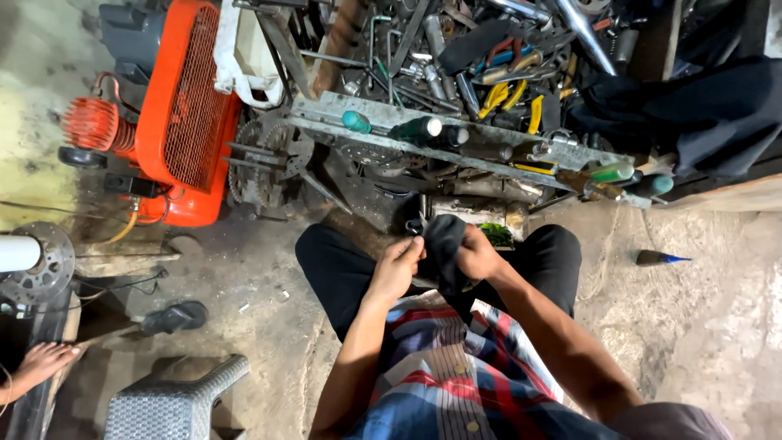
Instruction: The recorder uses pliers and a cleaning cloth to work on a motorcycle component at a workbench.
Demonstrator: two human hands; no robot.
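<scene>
At the centre of the head view, both hands meet over the person's lap, working a dark cloth. The left hand has its grip closed on the cloth's left edge, fingers curled in; the right hand grips it from the right side, closed around the folds. Whether something is wrapped inside the cloth cannot be told. The cloth sits just below a metal tool rack that crosses the upper middle of the frame, with green-handled screwdrivers stuck along it and yellow-handled pliers in the heap behind. At upper left stands an orange compressor. At lower left lies a grey stool, with another person's hand at the left edge. A blue-tipped screwdriver lies on the floor at right.
</scene>
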